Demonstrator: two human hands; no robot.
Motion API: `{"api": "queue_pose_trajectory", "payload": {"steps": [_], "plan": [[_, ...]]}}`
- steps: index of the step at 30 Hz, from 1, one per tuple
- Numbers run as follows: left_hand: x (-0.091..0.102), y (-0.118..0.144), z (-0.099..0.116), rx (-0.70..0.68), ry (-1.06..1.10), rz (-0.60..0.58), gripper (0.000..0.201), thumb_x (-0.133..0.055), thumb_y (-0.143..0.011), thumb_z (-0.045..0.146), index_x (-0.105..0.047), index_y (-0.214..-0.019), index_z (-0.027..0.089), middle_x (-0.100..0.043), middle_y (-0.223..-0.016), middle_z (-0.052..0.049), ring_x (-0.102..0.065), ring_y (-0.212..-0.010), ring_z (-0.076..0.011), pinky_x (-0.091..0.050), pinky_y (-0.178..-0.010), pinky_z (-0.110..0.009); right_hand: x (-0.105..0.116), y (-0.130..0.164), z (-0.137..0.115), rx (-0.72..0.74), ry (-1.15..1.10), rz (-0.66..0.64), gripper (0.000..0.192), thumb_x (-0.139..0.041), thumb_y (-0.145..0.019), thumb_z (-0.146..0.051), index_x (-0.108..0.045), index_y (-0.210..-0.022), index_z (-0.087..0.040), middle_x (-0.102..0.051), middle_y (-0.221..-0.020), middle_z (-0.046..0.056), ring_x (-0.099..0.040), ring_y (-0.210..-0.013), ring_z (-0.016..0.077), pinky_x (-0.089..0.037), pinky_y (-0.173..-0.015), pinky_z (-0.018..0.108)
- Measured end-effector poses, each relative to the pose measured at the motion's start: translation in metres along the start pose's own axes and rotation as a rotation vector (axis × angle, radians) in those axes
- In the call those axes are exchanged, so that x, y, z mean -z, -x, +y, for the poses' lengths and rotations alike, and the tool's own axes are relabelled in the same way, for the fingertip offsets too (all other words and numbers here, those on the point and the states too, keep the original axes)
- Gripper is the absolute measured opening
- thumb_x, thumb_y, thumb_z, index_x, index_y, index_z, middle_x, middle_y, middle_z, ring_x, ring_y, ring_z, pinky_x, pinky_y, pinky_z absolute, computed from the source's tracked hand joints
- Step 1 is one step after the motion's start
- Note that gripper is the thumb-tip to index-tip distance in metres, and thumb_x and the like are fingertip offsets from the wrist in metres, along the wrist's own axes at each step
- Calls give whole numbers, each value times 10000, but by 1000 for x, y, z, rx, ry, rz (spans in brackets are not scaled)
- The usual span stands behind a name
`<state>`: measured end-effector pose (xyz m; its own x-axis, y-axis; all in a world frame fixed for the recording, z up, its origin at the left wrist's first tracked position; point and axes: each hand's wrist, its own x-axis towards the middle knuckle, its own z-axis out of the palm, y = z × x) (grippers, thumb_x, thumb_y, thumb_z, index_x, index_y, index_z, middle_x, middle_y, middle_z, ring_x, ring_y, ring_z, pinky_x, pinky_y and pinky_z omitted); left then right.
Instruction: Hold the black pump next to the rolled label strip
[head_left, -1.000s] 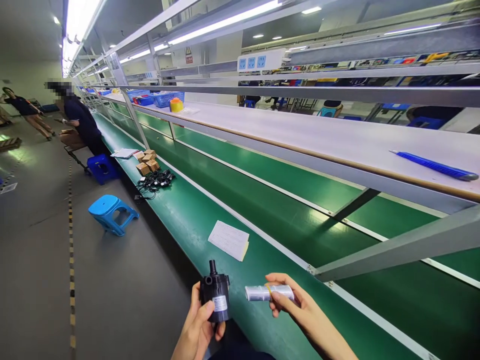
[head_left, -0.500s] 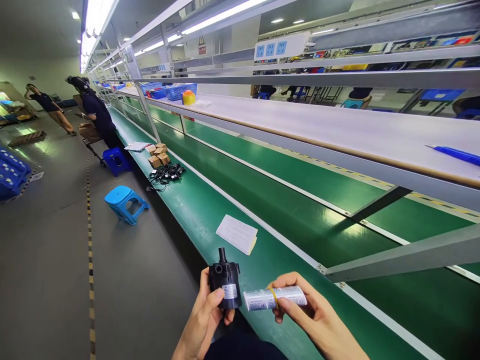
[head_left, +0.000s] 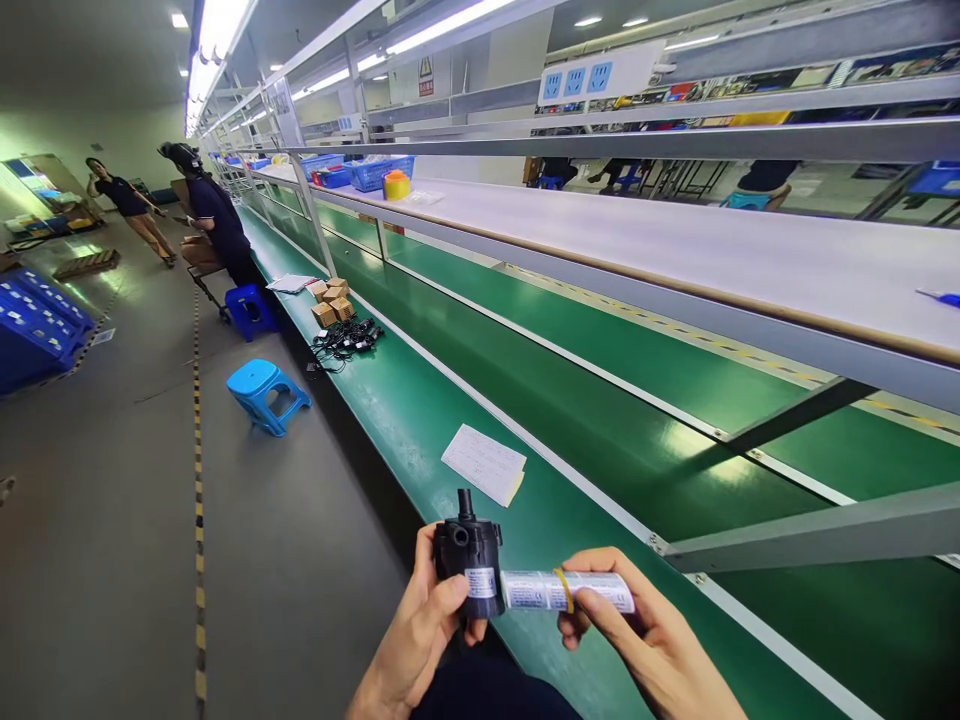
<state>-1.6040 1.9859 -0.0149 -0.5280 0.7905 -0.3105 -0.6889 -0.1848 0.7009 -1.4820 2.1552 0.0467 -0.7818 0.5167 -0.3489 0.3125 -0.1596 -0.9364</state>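
My left hand (head_left: 418, 638) grips a small black pump (head_left: 469, 555) with a nozzle pointing up and a white label on its side. My right hand (head_left: 649, 640) holds a rolled white printed sheet (head_left: 564, 591) bound by a yellow rubber band, lying level. The roll's left end touches the pump's labelled side. Both are held low in the head view, above the near edge of the green conveyor belt (head_left: 420, 420).
A white paper slip (head_left: 484, 464) lies on the belt just beyond my hands. Farther off sit brown boxes (head_left: 331, 299) and black cables (head_left: 346, 338). Blue stools (head_left: 264, 391) stand on the floor at left. A person (head_left: 217, 228) works at the line.
The roll has come left until it meets the pump. My view has swung left, so the blue tool on the upper shelf has slid nearly out of frame at right.
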Motion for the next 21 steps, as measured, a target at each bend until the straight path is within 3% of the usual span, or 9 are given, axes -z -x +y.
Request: {"api": "queue_pose_trajectory", "payload": {"steps": [21], "plan": [[-2, 2, 4, -3, -6, -13, 682, -711, -848, 482, -300, -1351, 277, -601, -873, 23, -542, -645, -98, -376, -615, -263, -5, 4, -6, 39, 69, 42, 455, -618, -861, -690, -637, -884, -236, -653, -656, 1, -626, -640, 207, -503, -692, 324]]}}
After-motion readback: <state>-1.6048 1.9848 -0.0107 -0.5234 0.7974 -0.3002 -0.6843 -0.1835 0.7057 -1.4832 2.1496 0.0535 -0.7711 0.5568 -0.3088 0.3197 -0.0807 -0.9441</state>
